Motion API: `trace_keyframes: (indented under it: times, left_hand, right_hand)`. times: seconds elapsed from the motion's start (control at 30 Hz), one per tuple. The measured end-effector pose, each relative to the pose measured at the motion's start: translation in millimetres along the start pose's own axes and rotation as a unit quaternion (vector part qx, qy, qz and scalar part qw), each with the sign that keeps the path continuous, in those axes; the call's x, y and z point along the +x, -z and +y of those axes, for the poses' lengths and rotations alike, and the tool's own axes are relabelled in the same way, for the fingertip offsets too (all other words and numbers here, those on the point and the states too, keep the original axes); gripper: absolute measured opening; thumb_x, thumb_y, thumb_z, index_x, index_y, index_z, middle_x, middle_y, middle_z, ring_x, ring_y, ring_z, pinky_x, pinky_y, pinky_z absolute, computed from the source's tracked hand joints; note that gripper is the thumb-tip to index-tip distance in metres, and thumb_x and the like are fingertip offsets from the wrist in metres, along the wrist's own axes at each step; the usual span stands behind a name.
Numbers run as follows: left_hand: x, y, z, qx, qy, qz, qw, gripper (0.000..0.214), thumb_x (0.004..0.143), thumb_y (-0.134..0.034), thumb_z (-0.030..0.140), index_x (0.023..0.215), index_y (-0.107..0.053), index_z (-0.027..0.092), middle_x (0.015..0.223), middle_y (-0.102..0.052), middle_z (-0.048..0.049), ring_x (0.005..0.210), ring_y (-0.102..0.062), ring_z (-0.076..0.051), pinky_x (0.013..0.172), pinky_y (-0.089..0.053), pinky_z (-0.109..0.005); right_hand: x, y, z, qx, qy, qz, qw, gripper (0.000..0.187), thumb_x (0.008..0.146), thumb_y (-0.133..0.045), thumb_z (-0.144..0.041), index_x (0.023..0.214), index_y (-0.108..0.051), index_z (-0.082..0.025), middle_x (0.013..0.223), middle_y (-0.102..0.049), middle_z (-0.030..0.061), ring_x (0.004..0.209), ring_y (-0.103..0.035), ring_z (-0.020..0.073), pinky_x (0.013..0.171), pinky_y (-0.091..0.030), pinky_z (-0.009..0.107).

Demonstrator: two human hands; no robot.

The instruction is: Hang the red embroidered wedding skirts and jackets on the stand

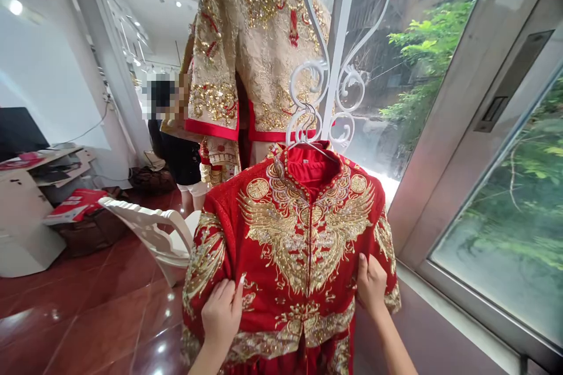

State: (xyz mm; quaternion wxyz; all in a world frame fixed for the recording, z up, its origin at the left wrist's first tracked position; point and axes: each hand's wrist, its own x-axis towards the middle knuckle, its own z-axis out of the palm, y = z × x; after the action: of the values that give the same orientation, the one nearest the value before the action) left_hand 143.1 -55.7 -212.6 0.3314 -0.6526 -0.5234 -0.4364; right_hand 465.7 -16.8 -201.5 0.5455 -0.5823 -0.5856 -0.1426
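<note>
Red jacket [303, 246] hangs front-on from a hanger [310, 143] hooked on the white stand [336, 41], low in front of the person, w/ a gold robe [246, 41] higher behind. L hand [222, 310] has fingers bunched and thumb up, pinching cloth by the sleeve seam. R hand [372, 284] is curled shut on cloth at the opp. side, which prob. keeps the front spread flat.

Both my forearms rise bare from the bottom edge, well apart. My left hand [222, 312] shows its back to me, fingers together, nearly straight, pointing up. My right hand [372, 284] sits higher, knuckles bent, fingertips curled out of sight.
</note>
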Motion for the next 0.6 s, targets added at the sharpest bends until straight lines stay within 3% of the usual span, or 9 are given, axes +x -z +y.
trace_keyframes:
  times: [0.07, 0.17, 0.23, 0.33, 0.4, 0.47, 0.53, 0.6]
  left_hand:
    - [-0.2, -4.3, -9.0, 0.013, -0.015, 0.005, 1.000, 0.024, 0.088, -0.044, 0.023, 0.069, -0.058, 0.017, 0.067, -0.065, -0.0067, 0.065, -0.060, -0.019, 0.069, -0.047, -0.027]
    - [8.3, 5.9, -16.6, 0.021, 0.023, -0.030, 0.999, 0.020, 0.087, -0.045, 0.029, 0.075, -0.058, 0.018, 0.073, -0.065, -0.0075, 0.069, -0.061, -0.020, 0.064, -0.047, -0.028]
    - [20.2, 23.0, -20.0, -0.020, 0.055, -0.033, 0.998, 0.014, 0.085, -0.048, 0.028, 0.079, -0.057, 0.019, 0.075, -0.064, -0.0064, 0.070, -0.060, -0.020, 0.063, -0.046, -0.027]
    - [56.0, 48.7, -28.8, -0.076, 0.077, 0.053, 0.993, 0.006, 0.080, -0.052, 0.023, 0.084, -0.057, 0.019, 0.076, -0.062, -0.0053, 0.073, -0.058, -0.020, 0.073, -0.046, -0.031]
    - [93.2, 55.6, -37.0, -0.068, 0.119, 0.097, 0.986, 0.015, 0.081, -0.052, 0.025, 0.092, -0.058, 0.018, 0.086, -0.064, -0.0078, 0.084, -0.058, -0.022, 0.083, -0.043, -0.036]
    - [134.0, 52.7, -43.7, -0.115, 0.180, 0.058, 0.975, 0.034, 0.084, -0.047, 0.033, 0.114, -0.051, 0.017, 0.113, -0.058, -0.0121, 0.102, -0.054, -0.024, 0.090, -0.041, -0.038]
    - [167.9, 46.1, -44.8, -0.184, 0.190, -0.006, 0.964, 0.037, 0.087, -0.042, 0.038, 0.115, -0.051, 0.017, 0.113, -0.059, -0.0111, 0.100, -0.056, -0.022, 0.088, -0.043, -0.036]
    - [187.6, 43.2, -38.0, -0.192, 0.198, -0.052, 0.960, 0.033, 0.087, -0.041, 0.040, 0.107, -0.057, 0.017, 0.102, -0.063, -0.0088, 0.093, -0.058, -0.023, 0.085, -0.045, -0.036]
  right_hand:
    - [-8.0, -1.5, 0.9, 0.012, 0.007, -0.004, 1.000, 0.043, 0.093, -0.029, -0.041, 0.055, -0.033, -0.021, 0.049, -0.041, -0.0014, 0.044, -0.039, 0.0115, 0.047, -0.029, 0.025]
    - [-3.7, 7.9, 1.1, -0.012, 0.015, -0.004, 1.000, 0.044, 0.092, -0.031, -0.040, 0.053, -0.035, -0.020, 0.046, -0.039, -0.0023, 0.041, -0.036, 0.0104, 0.045, -0.027, 0.025]
    - [18.3, 21.4, 4.5, -0.028, 0.023, 0.049, 0.998, 0.044, 0.090, -0.032, -0.040, 0.053, -0.041, -0.019, 0.047, -0.041, -0.0014, 0.043, -0.038, 0.0108, 0.047, -0.027, 0.025]
    - [81.7, 37.3, 14.1, 0.005, -0.044, 0.167, 0.985, 0.032, 0.084, -0.044, -0.042, 0.073, -0.057, -0.015, 0.066, -0.056, 0.0035, 0.059, -0.049, 0.0141, 0.059, -0.037, 0.026]
    - [131.3, 37.4, 17.5, 0.111, -0.071, 0.131, 0.983, 0.035, 0.080, -0.049, -0.045, 0.096, -0.059, -0.015, 0.090, -0.060, 0.0080, 0.075, -0.054, 0.0171, 0.068, -0.042, 0.028]
    - [171.4, 30.9, 14.5, 0.224, -0.075, 0.025, 0.971, 0.046, 0.080, -0.046, -0.050, 0.109, -0.055, -0.017, 0.094, -0.061, 0.0075, 0.077, -0.055, 0.0172, 0.068, -0.043, 0.029]
    - [193.7, 24.4, 5.0, 0.258, -0.067, -0.061, 0.962, 0.048, 0.080, -0.043, -0.055, 0.103, -0.059, -0.016, 0.082, -0.061, 0.0052, 0.069, -0.054, 0.0161, 0.062, -0.041, 0.028]
    - [198.6, 22.6, -8.1, 0.201, -0.049, -0.065, 0.976, 0.047, 0.079, -0.045, -0.056, 0.085, -0.063, -0.014, 0.070, -0.059, 0.0036, 0.062, -0.050, 0.0152, 0.058, -0.038, 0.027]
